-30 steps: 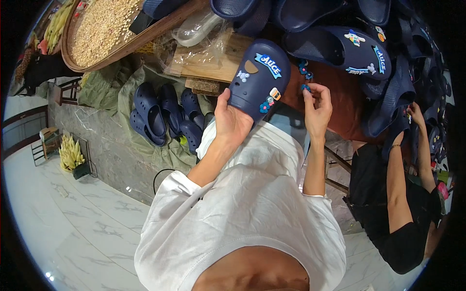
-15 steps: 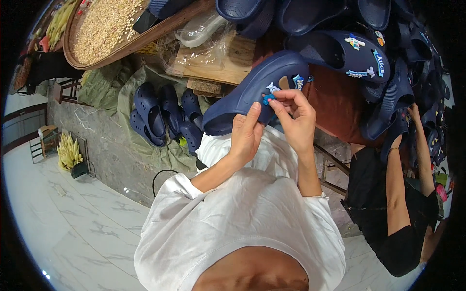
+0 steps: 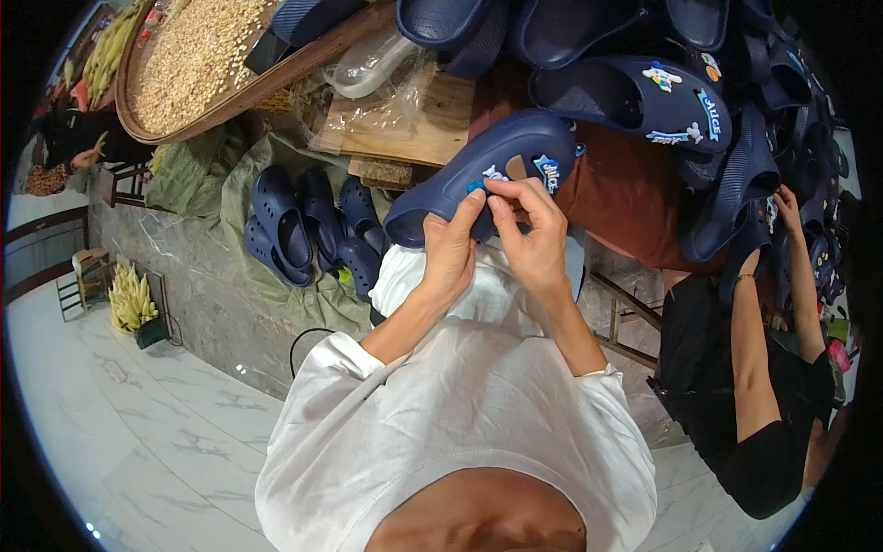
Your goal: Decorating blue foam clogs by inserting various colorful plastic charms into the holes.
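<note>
A navy clog [image 3: 515, 136] lies tilted across my lap, its toe toward the upper right. My left hand [image 3: 449, 256] is closed on its near side, with the thumb on top beside a small blue charm [image 3: 476, 186]. Thumb and forefinger of my right hand [image 3: 533, 235] pinch at this charm, against the clog's upper; the fingertips partly cover it. Just beyond it, a white figure charm [image 3: 494, 172] sits on the clog, next to a brown patch [image 3: 517, 166] and a blue-and-white lettered charm [image 3: 546, 172].
Navy clogs, some with charms, such as this decorated clog [image 3: 635, 97], fill the top and right. A co-worker's arm [image 3: 752, 359] reaches among them. Beyond my left hand are several plain clogs [image 3: 280, 225], a wooden board [image 3: 432, 124] and a kernel-filled tray [image 3: 147, 136].
The clog and both hands have shifted slightly left. The blue charm is now closer to my left thumb and more covered by fingers.
</note>
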`<action>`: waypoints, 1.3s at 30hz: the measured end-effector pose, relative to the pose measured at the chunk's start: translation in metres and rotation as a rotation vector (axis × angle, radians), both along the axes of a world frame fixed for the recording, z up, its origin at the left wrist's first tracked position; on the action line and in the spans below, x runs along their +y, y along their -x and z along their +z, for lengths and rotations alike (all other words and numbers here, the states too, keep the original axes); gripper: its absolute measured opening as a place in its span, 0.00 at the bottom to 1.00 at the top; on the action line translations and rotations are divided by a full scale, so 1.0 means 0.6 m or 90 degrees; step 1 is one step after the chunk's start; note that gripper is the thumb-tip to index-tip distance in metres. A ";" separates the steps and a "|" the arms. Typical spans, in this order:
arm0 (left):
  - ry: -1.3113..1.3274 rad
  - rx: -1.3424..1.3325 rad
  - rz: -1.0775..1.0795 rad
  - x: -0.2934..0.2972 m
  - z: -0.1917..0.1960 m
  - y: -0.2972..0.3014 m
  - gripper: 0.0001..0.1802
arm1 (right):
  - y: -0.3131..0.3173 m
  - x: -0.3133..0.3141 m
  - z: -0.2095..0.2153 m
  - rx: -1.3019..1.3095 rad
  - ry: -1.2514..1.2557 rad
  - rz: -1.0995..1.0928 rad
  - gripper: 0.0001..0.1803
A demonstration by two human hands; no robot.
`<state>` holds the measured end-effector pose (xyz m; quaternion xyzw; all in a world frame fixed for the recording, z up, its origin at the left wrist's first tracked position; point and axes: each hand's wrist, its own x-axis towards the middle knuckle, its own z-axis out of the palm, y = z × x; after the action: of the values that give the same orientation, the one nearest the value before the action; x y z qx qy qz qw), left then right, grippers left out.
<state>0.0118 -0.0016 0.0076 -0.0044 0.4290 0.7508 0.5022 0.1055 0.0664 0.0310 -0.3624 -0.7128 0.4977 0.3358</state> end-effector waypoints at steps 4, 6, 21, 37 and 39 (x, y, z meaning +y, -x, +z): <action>0.012 0.020 0.007 0.004 -0.004 0.001 0.08 | -0.003 -0.004 -0.001 0.006 0.015 0.014 0.10; 0.025 0.012 0.031 0.005 -0.012 0.001 0.07 | -0.006 -0.007 -0.004 0.017 0.025 0.015 0.10; 0.037 -0.128 0.008 0.028 0.006 0.026 0.17 | -0.039 -0.011 -0.036 0.045 0.046 -0.066 0.07; -0.014 -0.259 -0.035 0.001 0.001 0.031 0.23 | -0.071 -0.027 -0.053 0.037 -0.017 -0.138 0.05; -0.034 -0.259 -0.053 -0.002 0.010 0.033 0.24 | -0.073 -0.029 -0.057 0.028 -0.042 -0.148 0.05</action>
<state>-0.0077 -0.0031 0.0133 -0.1247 0.2987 0.7240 0.6092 0.1495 0.0489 -0.0031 -0.4203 -0.6745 0.4394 0.4187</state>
